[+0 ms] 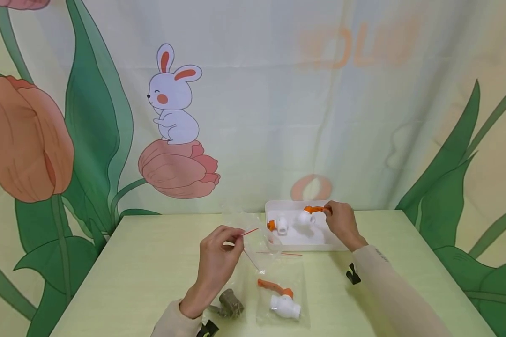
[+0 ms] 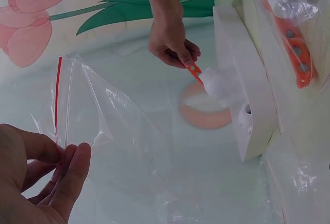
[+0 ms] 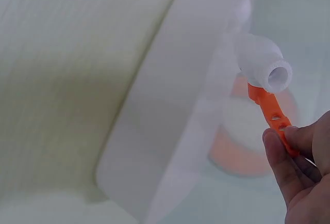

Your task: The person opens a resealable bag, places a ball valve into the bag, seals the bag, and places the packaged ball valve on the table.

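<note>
Between thumb and fingers, my right hand pinches the orange lever handle of a white plastic ball valve. In the right wrist view, the valve body hangs off the handle, its round port showing, by the white tray wall. My left hand pinches a clear zip bag near its red seal strip. The bag hangs loosely, with no valve visible inside. A second white ball valve with an orange handle lies at the left of the tray.
In front of the tray, a clear bag holds another orange-handled ball valve. A grey-brown fitting in clear plastic lies near my left wrist. Behind the table hangs a printed curtain.
</note>
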### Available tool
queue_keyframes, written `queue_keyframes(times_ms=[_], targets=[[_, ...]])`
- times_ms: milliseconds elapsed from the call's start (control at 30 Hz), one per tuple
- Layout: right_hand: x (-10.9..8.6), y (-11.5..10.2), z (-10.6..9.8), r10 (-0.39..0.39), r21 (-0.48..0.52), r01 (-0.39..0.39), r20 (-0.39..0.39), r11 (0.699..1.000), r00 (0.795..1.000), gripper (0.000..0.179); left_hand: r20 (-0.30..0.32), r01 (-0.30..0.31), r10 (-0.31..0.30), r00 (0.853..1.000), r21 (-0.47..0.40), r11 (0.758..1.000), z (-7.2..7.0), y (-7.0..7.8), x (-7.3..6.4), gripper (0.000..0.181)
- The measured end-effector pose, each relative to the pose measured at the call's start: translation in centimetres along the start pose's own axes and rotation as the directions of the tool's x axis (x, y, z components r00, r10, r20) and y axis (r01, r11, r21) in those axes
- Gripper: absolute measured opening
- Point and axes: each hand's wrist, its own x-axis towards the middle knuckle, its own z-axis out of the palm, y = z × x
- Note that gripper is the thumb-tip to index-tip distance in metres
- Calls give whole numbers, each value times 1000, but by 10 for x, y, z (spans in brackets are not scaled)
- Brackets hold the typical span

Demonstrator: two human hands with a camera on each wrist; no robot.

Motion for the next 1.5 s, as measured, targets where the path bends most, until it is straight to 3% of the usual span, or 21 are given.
queue_keyframes(times_ms=[300,533,867,1167,1500], targets=[[-2,-22,-31,-80,44,86,-131,995,988,17,-13,35,-35,999,-6,999,0,-3,2,16],[-9,-43,-58,-176,39,193,-264,980,948,15,-20,20,-20,1000,10,1000,1,-5,3,16],[-31,-74,-91,-306,13,341,-408,940,860,14,-29,41,-40,999,31,999,2,-6,6,15],[-52,-101,-118,-411,-2,482,-524,876,746,15,-47,20,-18,999,41,999,4,-4,13,16],[-75,-123,-135,-467,-2,584,-603,812,646,17,-60,1,1,998,33,999,5,-2,21,14]])
